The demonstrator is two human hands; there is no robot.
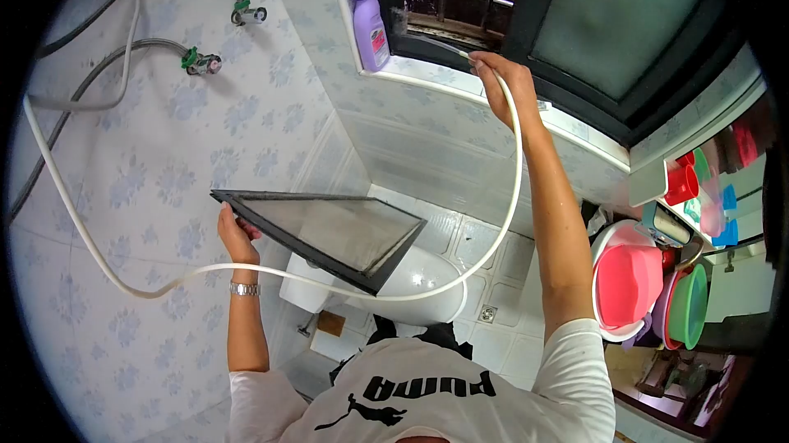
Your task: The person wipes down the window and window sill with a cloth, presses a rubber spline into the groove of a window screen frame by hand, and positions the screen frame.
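My right hand (503,85) is raised near the window, its fingers wrapped round the end of a white hose (516,155). A thin jet of water (440,44) leaves the hose tip toward the lower part of the dark window frame (514,32). At the left, my left hand (237,236) grips the edge of a window screen (329,229) with a dark frame. The screen is tilted above the white toilet (419,283). The hose loops down under the screen's lower corner and passes close by my left wrist, which wears a metal watch (245,288).
A purple bottle (370,29) stands on the windowsill (427,71). Two valves (246,13) with grey hoses stick out from the tiled wall (177,188). At the right are a pink basin (626,285), a green basin (689,306) and red cups (680,184). A floor drain (488,313) lies beside the toilet.
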